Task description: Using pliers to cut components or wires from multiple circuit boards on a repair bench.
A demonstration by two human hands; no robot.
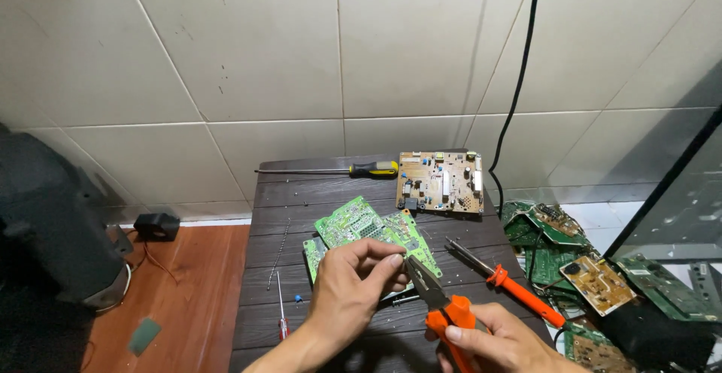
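Pliers (pixel 435 298) with orange handles sit gripped in the right hand (pixel 492 339), near the front edge of the dark table (pixel 263 313); their long line runs up and to the left, tips at the left hand's fingers. The left hand (pixel 350 283) pinches a small part, too small to tell, just over two green boards (pixel 353 224). One tan board (pixel 440 181) stands behind them at the wall. One yellow-handled screwdriver (pixel 353 168) lies along the back edge. One orange-handled soldering iron (pixel 508 281) lies right of the boards, one small red screwdriver (pixel 280 309) left. Bare table shows left of the boards. More boards (pixel 579 260) are piled past the table's right edge.
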